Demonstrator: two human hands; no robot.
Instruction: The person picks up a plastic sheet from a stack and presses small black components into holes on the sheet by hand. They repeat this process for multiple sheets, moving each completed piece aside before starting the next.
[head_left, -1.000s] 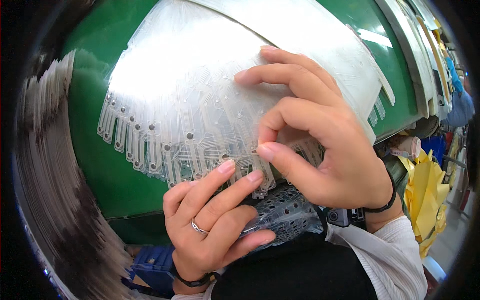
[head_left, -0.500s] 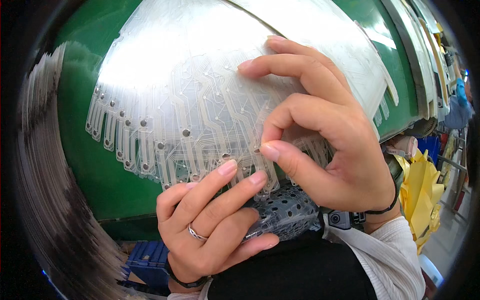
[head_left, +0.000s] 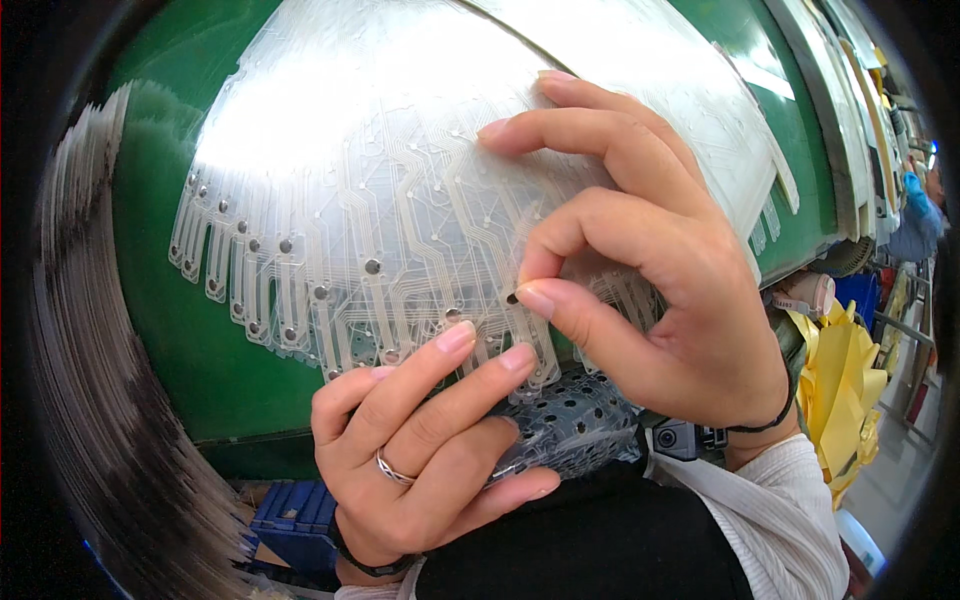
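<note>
Fanned-out clear sheets with printed circuit lines (head_left: 430, 190) lie on the green table, with small round metallic dots on their narrow tabs. My right hand (head_left: 650, 260) pinches a small dark round dot (head_left: 513, 298) between thumb and index finger, over a tab of the top sheet. Its other fingers are raised and curved. My left hand (head_left: 420, 450) has several fingertips resting on the tabs. Between its curled index finger and thumb is the edge of a clear film with black dots (head_left: 575, 415), which lies below the tabs.
A tall stack of thin sheets (head_left: 90, 300) stands at the left. Blue bins (head_left: 295, 525) sit below the green table (head_left: 240, 380). Crumpled yellow material (head_left: 840, 380) and a pinkish cup-like object (head_left: 815, 290) are at the right. A small camera (head_left: 680, 438) is beside my right wrist.
The dot between my right fingertips has tilted and shows darker, and those fingertips have shifted slightly left. My left hand has stayed almost in place.
</note>
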